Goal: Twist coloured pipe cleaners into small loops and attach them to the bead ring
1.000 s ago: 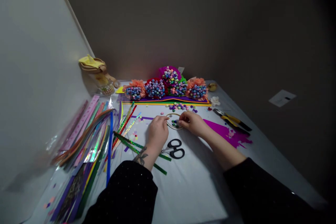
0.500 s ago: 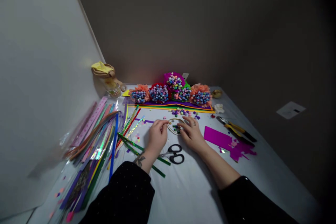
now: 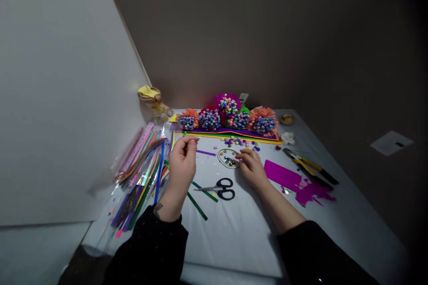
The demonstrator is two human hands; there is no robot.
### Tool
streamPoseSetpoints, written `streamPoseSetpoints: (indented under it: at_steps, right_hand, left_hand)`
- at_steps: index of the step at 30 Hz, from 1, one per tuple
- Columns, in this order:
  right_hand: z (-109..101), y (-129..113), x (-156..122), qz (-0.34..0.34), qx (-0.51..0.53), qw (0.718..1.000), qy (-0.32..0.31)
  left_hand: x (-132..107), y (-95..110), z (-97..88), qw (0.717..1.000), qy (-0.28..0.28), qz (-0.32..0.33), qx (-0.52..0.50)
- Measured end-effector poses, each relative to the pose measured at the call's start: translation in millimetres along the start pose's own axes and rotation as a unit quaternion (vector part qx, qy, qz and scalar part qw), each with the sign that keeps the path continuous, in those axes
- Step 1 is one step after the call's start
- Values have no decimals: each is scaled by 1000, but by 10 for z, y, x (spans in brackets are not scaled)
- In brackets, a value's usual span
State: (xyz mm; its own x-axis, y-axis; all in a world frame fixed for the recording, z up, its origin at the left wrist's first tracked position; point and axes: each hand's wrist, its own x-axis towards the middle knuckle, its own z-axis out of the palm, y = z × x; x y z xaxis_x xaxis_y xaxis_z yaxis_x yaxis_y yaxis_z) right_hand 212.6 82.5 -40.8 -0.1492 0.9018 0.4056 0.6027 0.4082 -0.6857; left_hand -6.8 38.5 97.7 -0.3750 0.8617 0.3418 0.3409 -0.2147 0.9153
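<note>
My left hand [image 3: 182, 160] is raised over the glittery strips, thumb and fingers pinched together; whatever is between the fingertips is too small to make out. My right hand [image 3: 252, 168] rests low on the table, fingers loosely bent and slightly apart, the tips at the right edge of a thin gold-coloured ring [image 3: 218, 160]. Inside the ring lie several small shiny folded stars [image 3: 230, 160] in green, gold and other colours. Black-handled scissors [image 3: 223, 189] lie between my forearms, beside the dark green strips [image 3: 197, 206].
Bundled colourful paper strips [image 3: 140, 182] cover the left side. Star-filled paper flowers [image 3: 209, 119] line the back on coloured sheets, with loose stars [image 3: 239, 142] before them. On the right are yellow-black pliers [image 3: 309, 167] and cut magenta paper [image 3: 282, 176]. A cup [image 3: 159, 113] stands back left.
My left hand has left the ring, moving left and up over the strips. My right hand stays at the ring's right side. The whole view has shifted slightly.
</note>
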Motion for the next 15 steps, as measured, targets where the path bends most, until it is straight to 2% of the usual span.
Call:
streamPoseSetpoints:
  at_steps: [4,6,8,10,12,13,15]
  right_hand:
    - [0,9,-16,-5,-4,1000,-6]
    - [-2,23,-20,-5,-5,1000,-7]
    - [-16,25,-25,-6,-6,1000,-7]
    - [-49,-6,-34,-8,-6,1000,-5]
    - [-98,-83,-55,-25,0,1000,-11]
    - [-125,-137,-71,-42,9,999,-26]
    - [-172,-263,-108,-100,36,989,-100]
  left_hand:
    - [0,48,-202,999,26,2,32]
    - [-51,-7,-332,995,4,18,94]
    - [-141,-120,-468,975,-77,36,204]
    - [-263,-274,-584,932,-199,40,299]
    - [-402,-442,-655,889,-270,37,368]
    - [-469,-524,-671,876,-281,41,389]
    - [-586,-669,-674,867,-277,60,409]
